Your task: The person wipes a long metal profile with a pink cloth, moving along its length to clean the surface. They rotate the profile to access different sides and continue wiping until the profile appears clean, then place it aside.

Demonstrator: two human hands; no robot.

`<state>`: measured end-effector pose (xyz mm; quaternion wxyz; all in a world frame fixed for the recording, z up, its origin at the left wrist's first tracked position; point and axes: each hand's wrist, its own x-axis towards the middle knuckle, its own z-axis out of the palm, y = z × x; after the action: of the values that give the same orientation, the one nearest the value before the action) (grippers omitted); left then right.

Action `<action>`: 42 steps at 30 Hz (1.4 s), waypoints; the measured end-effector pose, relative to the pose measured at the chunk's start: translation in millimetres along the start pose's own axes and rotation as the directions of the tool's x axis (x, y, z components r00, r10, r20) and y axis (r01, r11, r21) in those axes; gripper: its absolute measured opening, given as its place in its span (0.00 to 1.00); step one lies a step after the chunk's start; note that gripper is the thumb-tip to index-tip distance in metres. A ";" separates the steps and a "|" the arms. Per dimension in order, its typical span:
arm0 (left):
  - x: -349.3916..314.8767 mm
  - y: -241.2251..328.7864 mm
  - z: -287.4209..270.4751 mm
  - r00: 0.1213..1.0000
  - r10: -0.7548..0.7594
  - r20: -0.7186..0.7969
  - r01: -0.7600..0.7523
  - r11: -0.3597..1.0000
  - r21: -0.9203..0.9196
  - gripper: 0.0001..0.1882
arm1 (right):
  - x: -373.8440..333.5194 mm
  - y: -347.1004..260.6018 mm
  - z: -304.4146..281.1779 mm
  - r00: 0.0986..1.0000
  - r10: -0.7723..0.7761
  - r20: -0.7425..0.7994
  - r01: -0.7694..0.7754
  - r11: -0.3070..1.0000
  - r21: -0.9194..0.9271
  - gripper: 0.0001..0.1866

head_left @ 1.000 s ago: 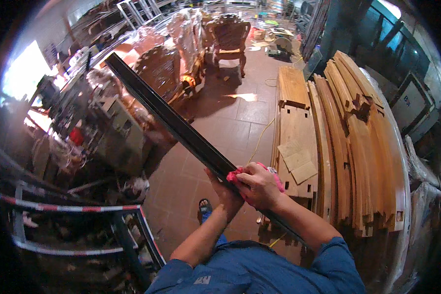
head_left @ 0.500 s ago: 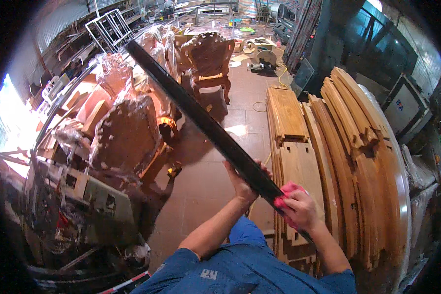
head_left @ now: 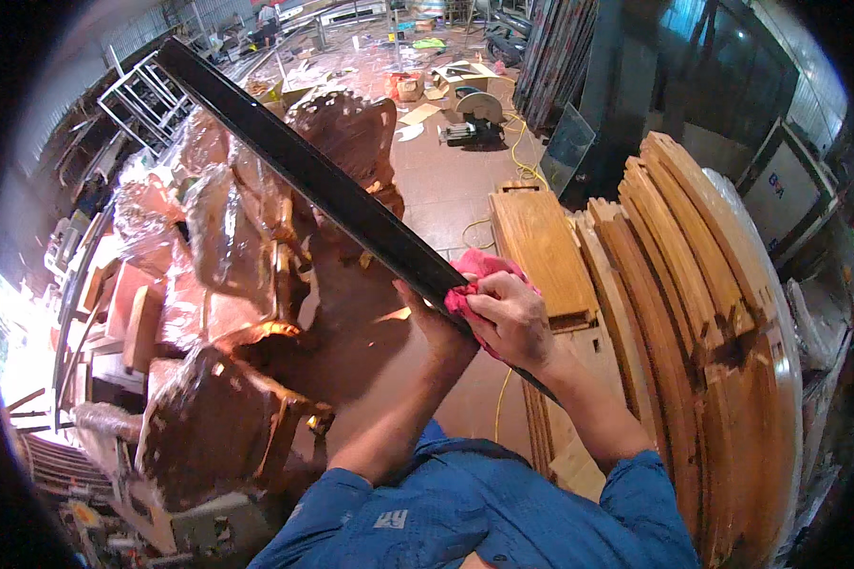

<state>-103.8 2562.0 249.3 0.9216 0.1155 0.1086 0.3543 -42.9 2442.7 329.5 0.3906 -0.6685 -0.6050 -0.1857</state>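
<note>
Nearest, beyond the blue shirt, I have both hands on a dark bar that slants in the air from near right to far left. The left hand cups it from beneath and has hold of it; the bar covers most of its fingers, so I can't tell how far they wrap. The right hand is closed on a bunched pink cloth at the bar's edge, its palm out of my sight. I lose the bar's near end past the right forearm. To the right, timber planks crowd close to that arm, brown and grained, some notched at the ends. To the left, carved chairs under glossy, crumpled plastic lie below the bar's far half, their lower parts hard to separate. Between these runs a lane of smooth reddish floor, open for moving, with a yellow cord looping along its right edge. Farther on, a saw with a round disc sits on the floor, left of a leaning glass sheet. At far left, an open metal frame stands near the bar's far end; whether they touch, I can't judge.
</note>
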 end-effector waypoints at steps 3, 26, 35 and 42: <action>106.2 22.3 21.9 0.972 -0.204 0.118 0.204 0.979 0.017 0.60 | 18.3 95.6 25.8 0.998 0.008 0.059 -0.005 0.999 -0.049 0.09; 998.8 -88.9 114.1 0.856 -0.473 0.209 0.502 0.858 -0.114 0.61 | 423.4 772.0 252.8 0.946 0.322 0.044 -0.318 0.944 -0.088 0.09; 1335.2 -26.6 111.8 0.977 -0.178 0.120 0.203 0.948 -0.246 0.60 | 750.7 992.2 459.6 0.982 0.011 0.190 0.008 0.995 -0.099 0.08; 1604.2 83.6 97.0 0.982 -0.187 0.027 0.181 0.893 -0.411 0.62 | 872.1 1179.4 545.9 0.890 0.069 0.451 -0.020 0.994 -0.112 0.13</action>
<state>1034.5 3697.2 176.0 0.9538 -0.0943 0.0483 0.2811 1133.3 3473.2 265.6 0.2072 -0.7266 -0.6534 -0.0465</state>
